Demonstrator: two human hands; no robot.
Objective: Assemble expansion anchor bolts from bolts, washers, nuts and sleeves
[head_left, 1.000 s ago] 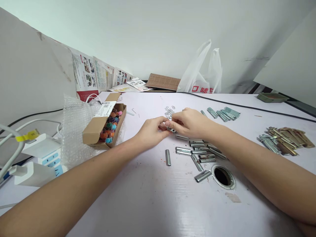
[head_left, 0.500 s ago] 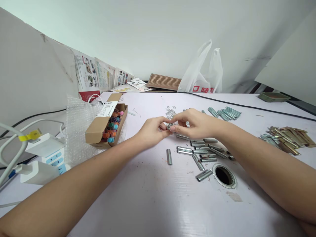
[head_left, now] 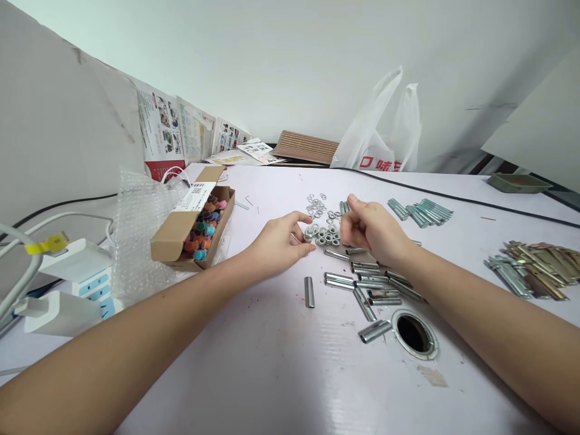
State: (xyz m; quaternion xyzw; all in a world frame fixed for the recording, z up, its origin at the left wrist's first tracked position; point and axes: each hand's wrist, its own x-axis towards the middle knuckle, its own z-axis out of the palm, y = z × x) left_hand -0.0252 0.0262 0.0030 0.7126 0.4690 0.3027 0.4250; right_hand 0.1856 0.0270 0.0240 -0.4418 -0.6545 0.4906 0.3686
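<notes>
My left hand [head_left: 280,243] reaches over the table with thumb and index finger spread apart. A metal nut [head_left: 310,234] sits between these fingertips, at the edge of a cluster of hex nuts [head_left: 328,236]; whether the fingers touch it I cannot tell. Just right of the cluster, my right hand [head_left: 375,231] is raised with curled fingers and the thumb up; what it holds, if anything, is hidden. Behind the nuts lie small ring washers [head_left: 316,205]. Several shiny metal sleeves [head_left: 339,280] are scattered below the right hand, and one sleeve [head_left: 309,292] lies alone to their left.
An open cardboard box [head_left: 174,238] of colourful caps stands left, beside bubble wrap [head_left: 138,235] and a power strip [head_left: 97,290]. Zinc-coloured rods [head_left: 428,211] and a bolt pile [head_left: 534,269] lie right. A ringed hole [head_left: 414,333] opens in the table. Behind are a plastic bag [head_left: 376,136] and black cable [head_left: 453,196].
My hands were together at a small metal nut; now they are apart. The right hand has moved right and curled, uncovering the nut cluster, while the left fingers have spread. The view has shifted slightly.
</notes>
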